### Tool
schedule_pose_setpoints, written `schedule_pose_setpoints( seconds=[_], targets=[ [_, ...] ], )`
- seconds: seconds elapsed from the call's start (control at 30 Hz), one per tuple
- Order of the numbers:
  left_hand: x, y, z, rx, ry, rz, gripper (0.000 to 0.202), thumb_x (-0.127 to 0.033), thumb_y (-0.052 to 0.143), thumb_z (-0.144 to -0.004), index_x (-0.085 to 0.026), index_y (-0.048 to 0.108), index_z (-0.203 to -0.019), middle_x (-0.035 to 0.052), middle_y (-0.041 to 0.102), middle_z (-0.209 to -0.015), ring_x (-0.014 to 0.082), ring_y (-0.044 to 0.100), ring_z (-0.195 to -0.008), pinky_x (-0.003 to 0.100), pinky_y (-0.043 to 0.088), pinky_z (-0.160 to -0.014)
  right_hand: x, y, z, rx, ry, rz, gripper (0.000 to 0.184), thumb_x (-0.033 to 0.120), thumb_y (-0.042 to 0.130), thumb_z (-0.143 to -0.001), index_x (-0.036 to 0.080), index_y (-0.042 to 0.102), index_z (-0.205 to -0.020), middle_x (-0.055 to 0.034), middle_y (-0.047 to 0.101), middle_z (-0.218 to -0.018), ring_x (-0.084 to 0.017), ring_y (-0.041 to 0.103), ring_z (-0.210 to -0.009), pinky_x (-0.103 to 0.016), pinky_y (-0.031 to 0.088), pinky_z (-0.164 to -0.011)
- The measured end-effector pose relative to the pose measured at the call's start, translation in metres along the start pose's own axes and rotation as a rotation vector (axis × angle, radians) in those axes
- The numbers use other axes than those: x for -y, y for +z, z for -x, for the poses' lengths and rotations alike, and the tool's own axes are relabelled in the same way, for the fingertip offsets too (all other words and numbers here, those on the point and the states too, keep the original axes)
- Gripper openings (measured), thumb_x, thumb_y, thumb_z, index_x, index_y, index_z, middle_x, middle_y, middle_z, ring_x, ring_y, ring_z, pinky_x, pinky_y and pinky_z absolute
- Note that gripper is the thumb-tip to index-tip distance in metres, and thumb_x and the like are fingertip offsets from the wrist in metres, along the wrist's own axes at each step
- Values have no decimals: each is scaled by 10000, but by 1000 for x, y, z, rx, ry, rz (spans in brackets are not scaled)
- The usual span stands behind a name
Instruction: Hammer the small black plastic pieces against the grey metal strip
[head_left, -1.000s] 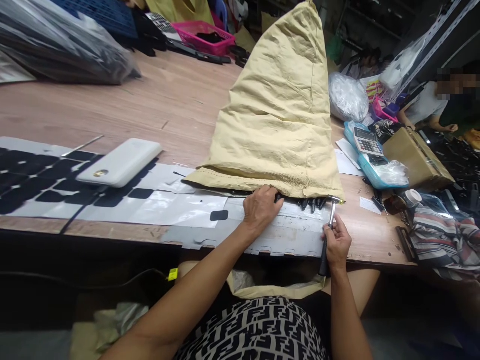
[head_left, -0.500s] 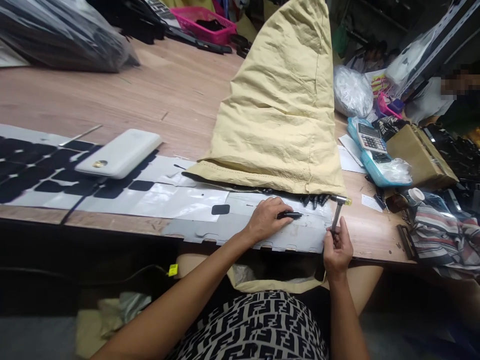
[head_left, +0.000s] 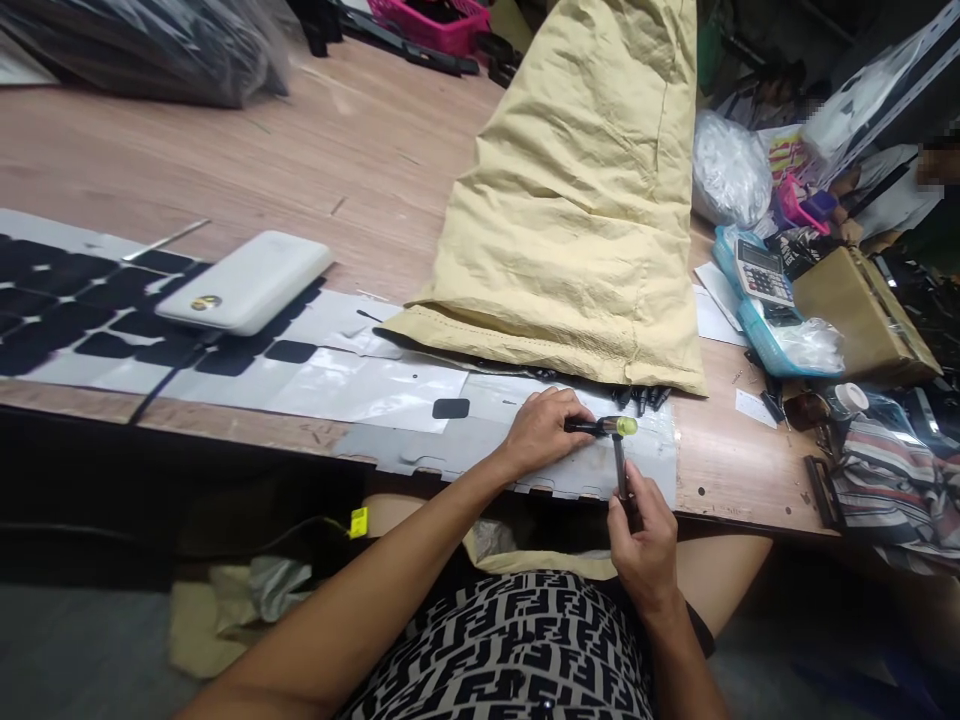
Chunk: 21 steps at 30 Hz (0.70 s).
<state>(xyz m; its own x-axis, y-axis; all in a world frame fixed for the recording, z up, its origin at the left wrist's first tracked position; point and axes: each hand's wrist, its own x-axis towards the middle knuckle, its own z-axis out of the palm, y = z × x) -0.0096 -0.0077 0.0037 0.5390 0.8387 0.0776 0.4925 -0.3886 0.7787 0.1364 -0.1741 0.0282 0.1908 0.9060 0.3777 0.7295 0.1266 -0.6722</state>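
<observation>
My left hand [head_left: 541, 428] pinches a small black plastic part [head_left: 582, 425] flat on a grey sheet [head_left: 450, 455] at the table's near edge. My right hand [head_left: 639, 535] grips the dark handle of a small hammer [head_left: 621, 440], whose yellow-tipped head rests against the end of that black part. More small black parts [head_left: 646, 397] poke out from under the mouth of a large tan sack [head_left: 581, 200] lying just behind my hands.
A white power bank [head_left: 244, 282] lies on sheets of black pads [head_left: 67, 320] to the left. A calculator [head_left: 763, 270], blue tray, cardboard box [head_left: 862, 315] and striped cloth [head_left: 896, 485] crowd the right. Another person sits far right. Dark bags and a pink basket stand at the back.
My left hand drew a black part out from under the sack onto the grey sheet. My right hand swung the hammer left and down so its head meets the part.
</observation>
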Motion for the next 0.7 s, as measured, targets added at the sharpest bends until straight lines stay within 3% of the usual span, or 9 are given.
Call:
schedule_pose_setpoints(
  seconds=[0.23, 0.47, 0.7],
  targets=[
    [-6, -1, -5, 5, -96, 25, 197, -225, 815, -706, -229, 753, -893, 4, 694, -907, 224, 600, -949, 362, 428, -851, 10, 2, -5, -1, -91, 39, 578, 93, 532, -925, 250, 516, -1481, -103, 716, -1114, -226, 703, -992, -352, 601, -882],
    [-12, -4, -5, 5, -107, 52, 97, -232, 788, -732, -237, 761, -825, 7, 698, -883, 221, 604, -932, 355, 427, -833, 9, 7, -6, 31, -161, 172, 542, 69, 495, -944, 209, 528, -1467, -91, 700, -959, -185, 701, -855, -295, 606, -804],
    [-9, -2, -5, -4, -103, 64, 177, -230, 821, -694, -259, 777, -863, -4, 695, -878, 216, 605, -937, 354, 433, -844, 7, 2, -7, -52, -160, 149, 552, 72, 519, -939, 214, 521, -1472, -109, 708, -1048, -208, 704, -933, -321, 606, -835]
  ],
)
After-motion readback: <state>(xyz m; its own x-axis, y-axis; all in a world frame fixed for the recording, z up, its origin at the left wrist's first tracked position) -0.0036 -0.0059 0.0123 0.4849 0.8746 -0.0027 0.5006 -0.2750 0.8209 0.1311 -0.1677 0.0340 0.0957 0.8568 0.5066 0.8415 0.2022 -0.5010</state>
